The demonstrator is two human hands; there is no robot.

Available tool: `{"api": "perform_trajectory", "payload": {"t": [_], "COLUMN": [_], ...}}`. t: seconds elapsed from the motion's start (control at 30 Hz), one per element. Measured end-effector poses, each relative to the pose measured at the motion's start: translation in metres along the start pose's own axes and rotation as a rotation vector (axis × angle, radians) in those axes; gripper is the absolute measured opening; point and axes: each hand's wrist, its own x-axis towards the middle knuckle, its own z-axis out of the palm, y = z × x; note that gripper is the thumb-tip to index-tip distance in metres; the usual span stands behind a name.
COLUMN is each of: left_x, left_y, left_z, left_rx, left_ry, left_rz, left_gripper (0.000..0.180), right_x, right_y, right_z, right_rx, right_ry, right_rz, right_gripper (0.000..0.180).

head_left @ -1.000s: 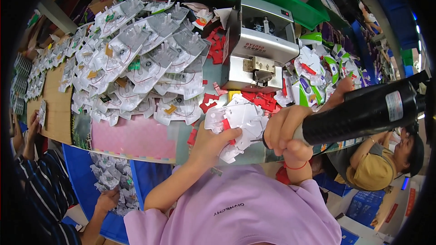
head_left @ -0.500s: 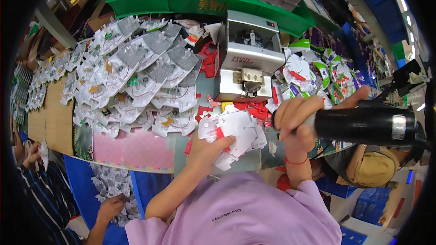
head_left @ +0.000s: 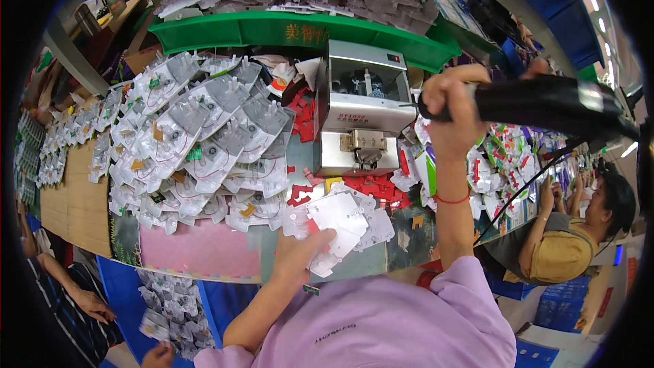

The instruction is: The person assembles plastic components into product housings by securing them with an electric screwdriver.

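two hands are busy. my left hand (head_left: 300, 259) presses flat on clear plastic packs (head_left: 340, 221) at the table edge. my right hand (head_left: 453, 105) grips a fat black tool (head_left: 545, 102) up high. its cord could snag and pull packs down.

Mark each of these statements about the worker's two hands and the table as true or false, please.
1. The right hand grips a black handheld tool raised above the table. True.
2. The left hand rests on a stack of clear plastic blister packs. True.
3. The grey benchtop machine stands left of the spread of blister packs. False: it stands to their right.
4. The green tray at the far edge is bare. False: clear plastic packs are piled behind and above it.
5. The right wrist wears a red string bracelet. True.
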Motion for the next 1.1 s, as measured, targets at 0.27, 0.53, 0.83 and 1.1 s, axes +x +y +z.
{"api": "perform_trajectory", "payload": {"t": [0.27,0.53,0.83,1.1], "left_x": [-0.002,-0.003,0.0,-0.002], "left_y": [0.003,0.0,0.005,0.004], "left_z": [0.0,0.0,0.013,0.025], "left_rx": [0.021,0.012,0.063,0.08], "left_ry": [0.006,0.031,0.045,-0.012], "left_rz": [0.005,0.048,0.054,0.069], "left_gripper": [0.044,0.042,0.04,0.036], "right_x": [-0.056,-0.067,-0.087,-0.105], "right_y": [-0.008,0.01,-0.042,-0.062], "right_z": [0.0,0.023,0.015,0.013], "right_rx": [0.145,-0.06,0.294,0.485], "right_ry": [-0.219,-0.018,-0.219,-0.357], "right_rz": [0.308,0.351,0.668,0.668], "right_gripper": [0.01,0.007,0.009,0.01]}}
